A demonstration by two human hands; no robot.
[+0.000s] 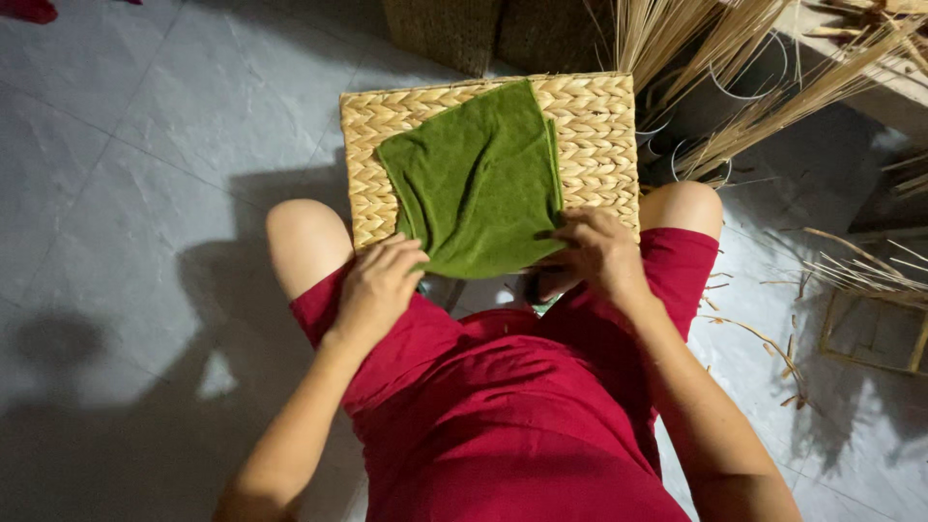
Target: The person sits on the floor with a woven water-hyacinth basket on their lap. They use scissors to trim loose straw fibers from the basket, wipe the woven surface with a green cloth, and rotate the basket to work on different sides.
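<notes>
Across my knees rests one flat rectangular basket of braided pale straw, its thick plaits running in rows. On top of it lies a single folded green terry cloth, soft and napped, creased down the middle, its near edge hanging over the basket's front. My left hand pinches that near edge at the left corner, fingers curled together. My right hand grips the right corner, fingers bent onto the cloth. To my right, loose bundles of dry straw stalks fan over the grey tiled floor.
</notes>
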